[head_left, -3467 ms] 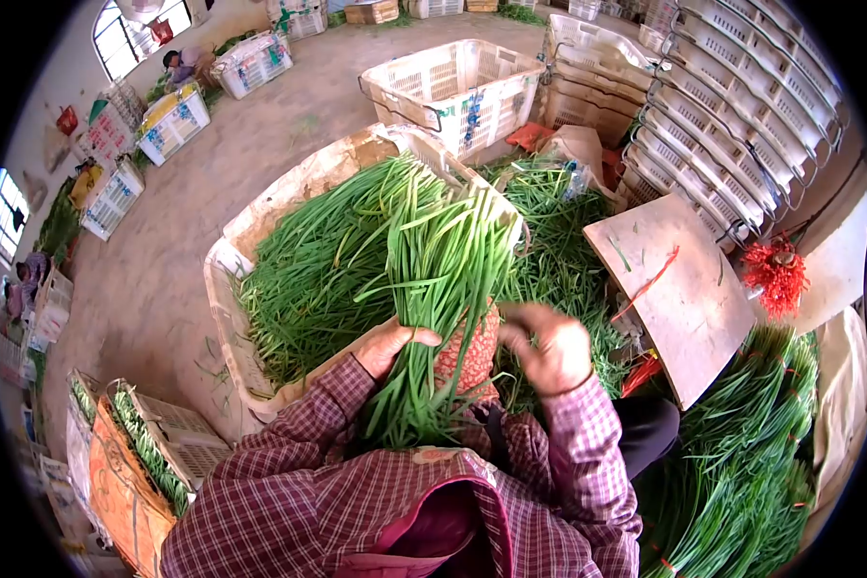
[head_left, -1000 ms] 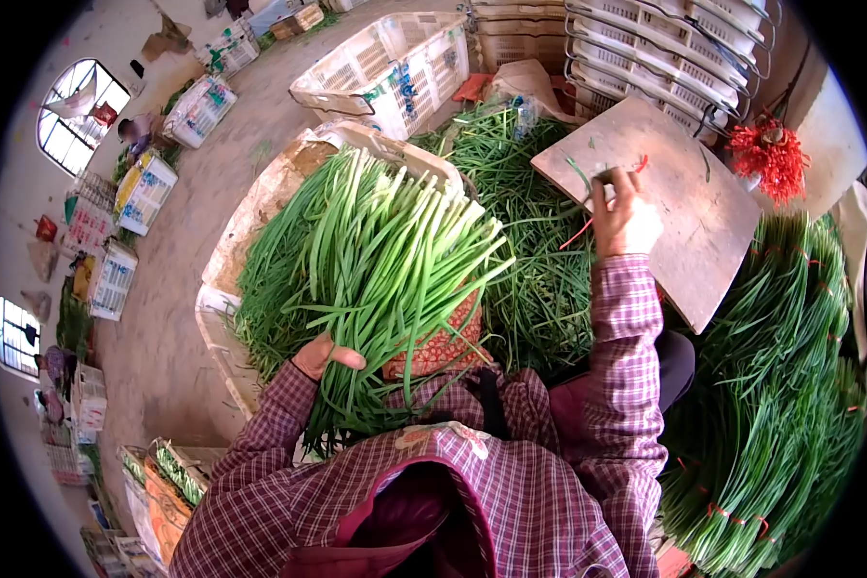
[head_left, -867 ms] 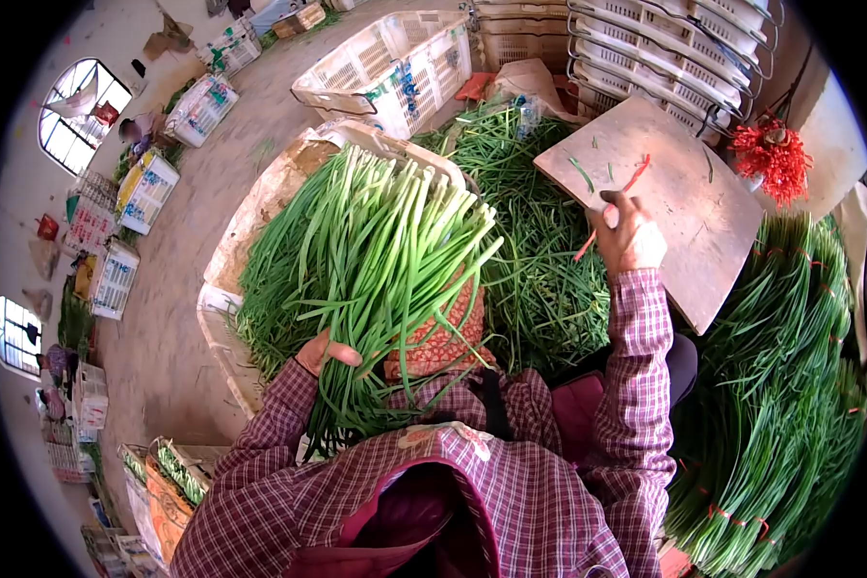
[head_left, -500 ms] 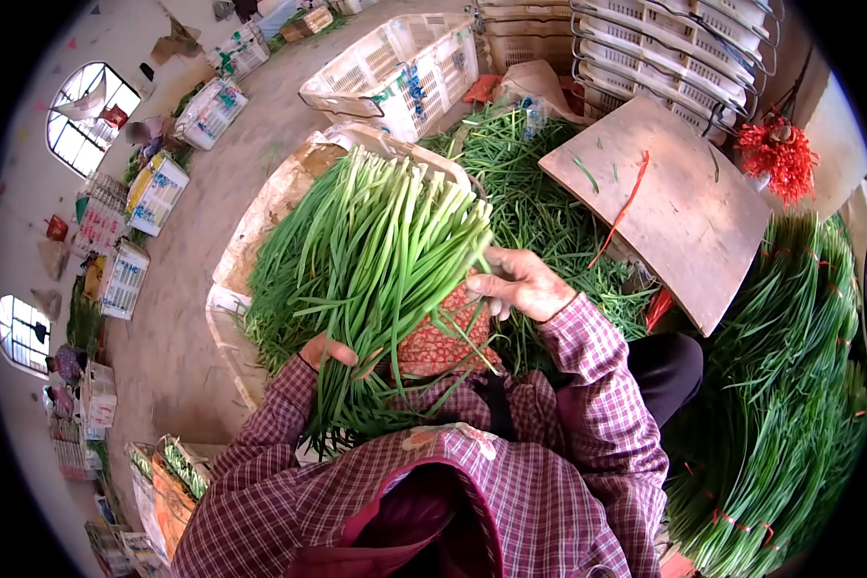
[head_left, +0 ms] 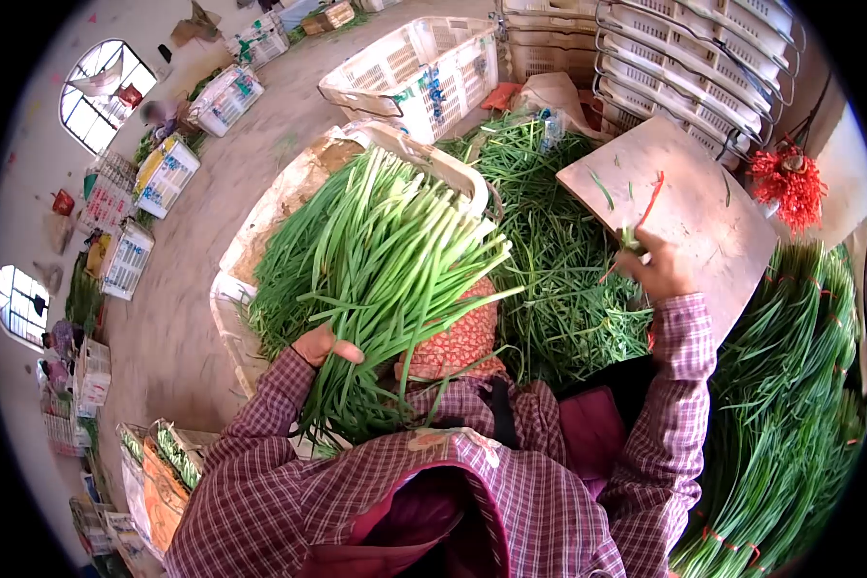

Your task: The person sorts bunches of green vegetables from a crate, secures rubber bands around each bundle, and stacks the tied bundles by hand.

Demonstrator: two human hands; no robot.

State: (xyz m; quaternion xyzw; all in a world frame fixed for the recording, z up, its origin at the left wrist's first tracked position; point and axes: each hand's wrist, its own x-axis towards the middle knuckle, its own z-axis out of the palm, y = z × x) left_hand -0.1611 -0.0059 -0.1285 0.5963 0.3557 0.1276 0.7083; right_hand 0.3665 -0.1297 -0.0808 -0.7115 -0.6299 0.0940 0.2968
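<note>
Item: green stalks [head_left: 409,255], 1 loose bunch. Location: above the near side of a lined crate [head_left: 462,178] and partly over a red patterned cloth [head_left: 453,342]. Long axis: slanting, leafy end toward the wearer, pale ends away and to the right.

Left hand [head_left: 326,345]: at the leafy end, nearer the bunch. Grip closed, thumb over the leaves; fingers beneath hidden.

Right hand [head_left: 667,268]: to the right of the pale ends, apart from them, over the left part of a tilted surface [head_left: 718,241]. Grip nearly closed, apparently pinching 1 short green scrap [head_left: 630,240]; blurred.

Red strip [head_left: 653,197]: 1, on the surface, long axis running from upper right down toward the right hand's fingertips. Whether that grip has hold of it: cannot tell.

Adjacent: loose greens [head_left: 568,289], between crate and surface; tied bundles [head_left: 780,385], far right; red ties [head_left: 788,188], 1 hanging cluster.
</note>
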